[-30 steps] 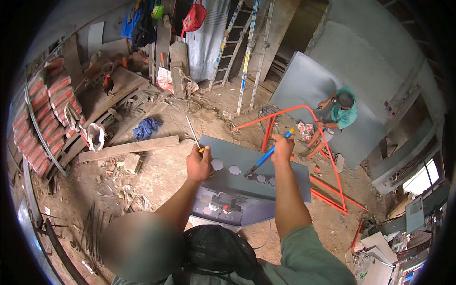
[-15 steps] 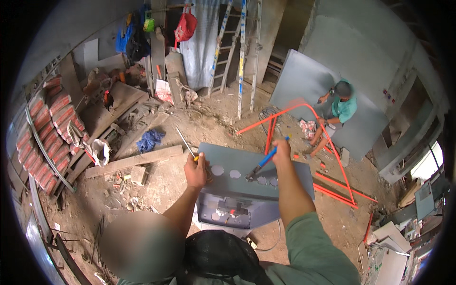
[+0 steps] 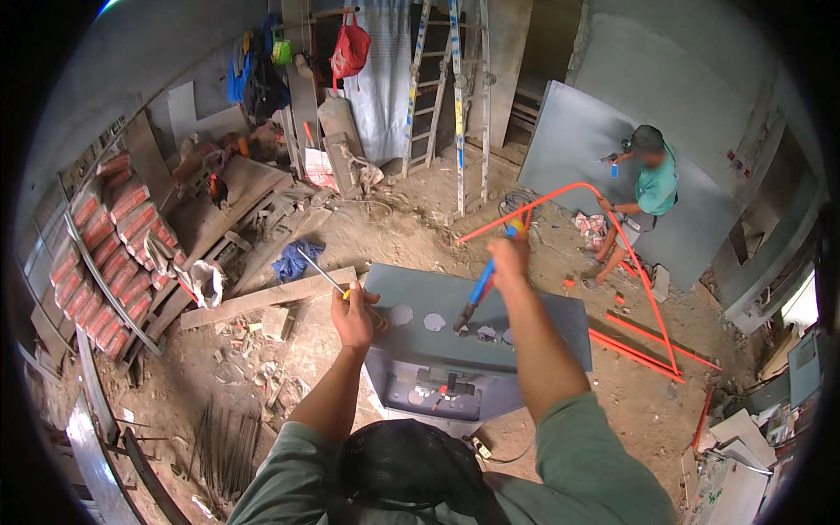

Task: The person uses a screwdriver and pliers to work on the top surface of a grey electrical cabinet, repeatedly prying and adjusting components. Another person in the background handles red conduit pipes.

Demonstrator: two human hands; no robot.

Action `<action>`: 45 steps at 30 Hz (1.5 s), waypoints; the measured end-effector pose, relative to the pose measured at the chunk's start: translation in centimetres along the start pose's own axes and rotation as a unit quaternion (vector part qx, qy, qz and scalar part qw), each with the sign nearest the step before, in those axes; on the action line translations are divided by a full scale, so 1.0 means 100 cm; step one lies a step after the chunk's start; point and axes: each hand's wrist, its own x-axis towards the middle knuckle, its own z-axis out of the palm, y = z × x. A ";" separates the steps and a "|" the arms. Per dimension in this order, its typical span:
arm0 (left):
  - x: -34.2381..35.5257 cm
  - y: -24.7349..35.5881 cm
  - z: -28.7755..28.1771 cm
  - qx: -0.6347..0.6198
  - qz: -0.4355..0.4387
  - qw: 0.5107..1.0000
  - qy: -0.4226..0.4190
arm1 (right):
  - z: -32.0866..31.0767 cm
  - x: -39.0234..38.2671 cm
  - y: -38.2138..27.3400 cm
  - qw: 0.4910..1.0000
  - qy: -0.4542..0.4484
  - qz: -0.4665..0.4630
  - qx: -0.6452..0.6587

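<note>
A grey metal box [image 3: 411, 284] stands in front of me with a row of round holes in its upper panel. My right hand [image 3: 509, 262] is closed around blue-handled pliers [image 3: 479, 290], tilted with the jaws down at the edge of a ragged hole. My left hand [image 3: 353, 322], at the box's left edge, grips a screwdriver [image 3: 322, 272] with a yellow handle; its long shaft points up and left. Through the open lower side of the box, a dark power tool or fitting [image 3: 444, 385] shows inside; I cannot tell which.
At the right, a co-worker [image 3: 654, 179] holds an orange-red metal frame [image 3: 634, 241] beside a large grey sheet [image 3: 573, 131]. Stacked bags [image 3: 114, 254] and a rooster [image 3: 217, 191] are at the left. A ladder [image 3: 459, 105] stands behind; a wooden plank [image 3: 262, 297] lies nearby.
My right hand has tipped the pliers more upright, with the jaws still at the hole. The co-worker has straightened up a little. The blurred round shape at the lower left is gone.
</note>
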 end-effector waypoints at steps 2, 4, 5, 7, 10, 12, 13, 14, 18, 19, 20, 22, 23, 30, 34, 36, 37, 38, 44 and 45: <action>-0.002 0.003 0.002 0.003 0.009 1.000 -0.003 | -0.011 0.021 0.023 0.990 0.051 0.021 0.132; -0.004 0.001 0.000 0.008 0.009 1.000 0.009 | -0.005 0.006 0.014 0.987 0.094 0.017 0.130; -0.002 -0.001 0.005 0.007 0.006 1.000 0.010 | 0.000 0.010 0.015 0.995 -0.002 -0.025 0.094; -0.002 -0.010 -0.012 0.026 0.007 0.999 0.033 | 0.069 -0.100 -0.057 0.986 -0.071 -0.085 -0.123; 0.004 -0.031 -0.012 -0.067 0.022 0.997 0.034 | 0.103 -0.174 -0.043 0.874 -0.210 -0.317 -0.304; -0.002 -0.006 -0.002 0.001 0.019 0.999 0.033 | 0.100 -0.167 -0.035 0.890 -0.151 -0.325 -0.282; 0.001 -0.011 -0.009 -0.005 0.019 0.999 0.035 | 0.095 -0.151 -0.040 0.905 -0.116 -0.297 -0.281; 0.000 -0.015 -0.011 -0.015 0.015 0.999 0.034 | 0.084 -0.129 -0.047 0.917 -0.076 -0.267 -0.285; 0.006 -0.013 0.008 0.012 0.016 1.000 0.019 | 0.005 0.040 0.031 0.990 -0.034 -0.022 0.133; 0.002 -0.014 0.008 0.015 0.020 0.999 0.031 | -0.001 0.038 0.031 0.989 0.014 0.018 0.147; 0.006 -0.014 0.011 -0.001 0.027 0.999 0.031 | 0.004 0.041 0.028 0.995 -0.009 -0.017 0.095; -0.001 -0.019 0.003 -0.016 0.022 0.999 0.042 | 0.025 -0.015 -0.008 0.996 -0.061 -0.065 -0.016; -0.003 -0.020 -0.003 0.011 0.013 0.998 0.055 | 0.040 -0.083 -0.062 0.983 -0.149 -0.023 -0.109; 0.004 -0.027 -0.004 -0.092 -0.007 0.995 0.032 | 0.068 -0.160 -0.048 0.882 -0.241 -0.302 -0.270; 0.000 -0.004 0.011 -0.006 -0.010 1.000 0.028 | 0.011 0.005 0.003 0.988 -0.129 -0.013 0.079; 0.004 -0.010 0.007 0.035 0.019 0.999 0.012 | -0.024 0.039 0.042 0.976 -0.040 0.033 0.212; 0.001 -0.009 0.005 -0.006 -0.003 1.000 0.008 | -0.029 0.038 0.041 0.985 0.040 0.105 0.131; 0.009 -0.007 0.007 -0.014 -0.003 1.000 0.006 | -0.020 0.044 0.037 0.989 0.005 0.035 0.145; 0.014 -0.030 -0.005 -0.081 -0.048 0.995 -0.019 | 0.080 -0.154 -0.031 0.851 -0.316 -0.352 -0.227; 0.015 -0.028 0.008 -0.121 -0.095 0.987 0.047 | 0.088 -0.172 -0.018 0.829 -0.340 -0.384 -0.225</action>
